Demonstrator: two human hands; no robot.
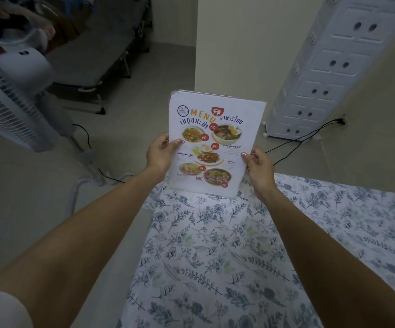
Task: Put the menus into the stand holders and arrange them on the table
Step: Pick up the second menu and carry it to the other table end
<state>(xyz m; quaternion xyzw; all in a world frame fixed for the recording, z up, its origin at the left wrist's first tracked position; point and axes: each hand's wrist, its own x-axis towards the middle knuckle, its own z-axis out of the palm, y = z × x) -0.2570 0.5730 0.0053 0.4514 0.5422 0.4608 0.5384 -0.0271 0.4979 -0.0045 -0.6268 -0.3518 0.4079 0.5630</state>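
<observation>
A white menu (215,129) with food photos and the word MENU stands upright inside a clear stand holder (235,194), whose base rests at the far corner of the table (215,268). My left hand (159,153) grips the menu's left edge, thumb on the front. On the right edge, my right hand (258,168) pinches it the same way. The table wears a white cloth printed with blue flowers and leaves.
A white standing fan (14,98) rises at the left, its cord on the floor. A grey folding cot (101,50) lies beyond. A white plastic drawer cabinet (329,74) stands at the right wall, with black cables (305,140) running to a socket.
</observation>
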